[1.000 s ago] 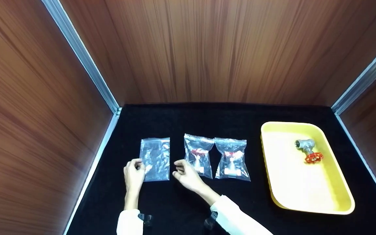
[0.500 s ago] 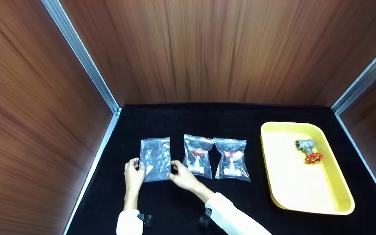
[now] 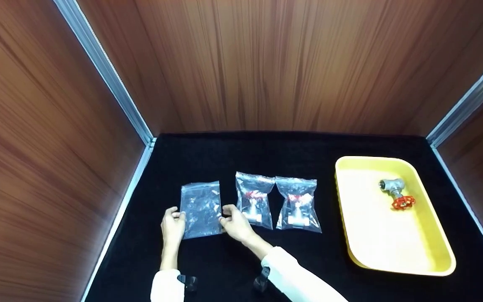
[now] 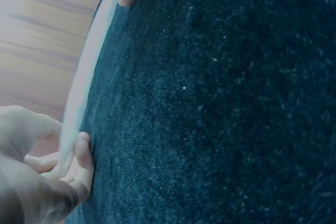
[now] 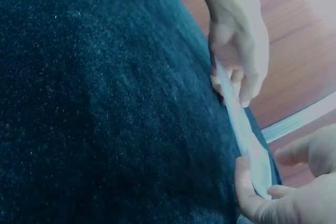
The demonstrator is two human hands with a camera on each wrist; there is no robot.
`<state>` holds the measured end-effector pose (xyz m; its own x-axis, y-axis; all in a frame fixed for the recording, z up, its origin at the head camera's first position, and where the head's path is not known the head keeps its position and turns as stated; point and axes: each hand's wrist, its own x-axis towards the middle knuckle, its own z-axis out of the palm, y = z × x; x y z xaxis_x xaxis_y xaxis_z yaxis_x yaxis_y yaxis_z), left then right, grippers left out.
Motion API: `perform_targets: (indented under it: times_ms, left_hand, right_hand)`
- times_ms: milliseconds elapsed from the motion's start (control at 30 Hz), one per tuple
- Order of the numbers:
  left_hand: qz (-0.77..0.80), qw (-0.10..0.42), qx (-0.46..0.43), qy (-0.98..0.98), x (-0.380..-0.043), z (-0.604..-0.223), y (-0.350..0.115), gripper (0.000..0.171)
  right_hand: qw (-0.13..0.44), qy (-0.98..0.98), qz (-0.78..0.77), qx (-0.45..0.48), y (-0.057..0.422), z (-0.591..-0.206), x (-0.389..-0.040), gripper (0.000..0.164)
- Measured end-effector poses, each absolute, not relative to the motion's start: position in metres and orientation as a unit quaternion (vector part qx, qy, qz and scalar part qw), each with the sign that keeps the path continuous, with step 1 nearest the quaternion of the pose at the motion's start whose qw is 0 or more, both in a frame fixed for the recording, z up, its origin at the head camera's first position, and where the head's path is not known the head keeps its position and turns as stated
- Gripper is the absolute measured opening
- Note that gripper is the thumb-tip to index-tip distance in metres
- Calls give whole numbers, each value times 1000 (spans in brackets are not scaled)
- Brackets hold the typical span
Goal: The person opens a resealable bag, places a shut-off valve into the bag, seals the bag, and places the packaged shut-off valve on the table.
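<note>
A flat, clear zip-top bag [image 3: 201, 209] hangs between my two hands, close over the black cloth. My left hand [image 3: 173, 226] pinches its left edge between thumb and fingers. At the opposite edge, my right hand [image 3: 237, 226] pinches the bag the same way. Seen nearly edge-on, the bag [image 4: 86, 74] is a thin pale strip in the left wrist view. The right wrist view also shows the bag [image 5: 239, 121] stretched between the fingers of both hands. Nothing shows inside it.
Right of my hands lie two zip-top bags, one [image 3: 245, 180] beside the other [image 3: 298, 184], each with a red-handled valve inside. A yellow tray [image 3: 392, 268] at the right holds a loose valve [image 3: 394, 186] with a red handwheel. Wood-grain walls [image 3: 266, 67] enclose the cloth.
My right hand has moved left from beside the bagged valve to the flat bag's right edge and pinches it. The bag has shifted slightly toward me and tilted, held by both hands.
</note>
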<state>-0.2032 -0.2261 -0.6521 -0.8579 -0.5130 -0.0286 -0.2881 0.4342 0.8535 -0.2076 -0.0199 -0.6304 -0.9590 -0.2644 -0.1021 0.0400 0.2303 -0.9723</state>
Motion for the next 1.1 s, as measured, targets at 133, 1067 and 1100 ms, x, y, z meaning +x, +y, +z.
perform_targets:
  times_ms: [133, 1067, 1100]
  left_hand:
    - [-479, 117, 239, -836, -203, -652, -225, 37]
    - [-631, 139, 160, -746, -203, -651, -213, 18]
    - [-643, 139, 148, -739, -203, -649, -213, 18]
  right_hand:
    - [123, 769, -624, -58, -21, -631, -209, 37]
    - [55, 775, -622, -99, -7, -630, -215, 18]
    - [52, 771, -627, -95, -6, -630, -215, 18]
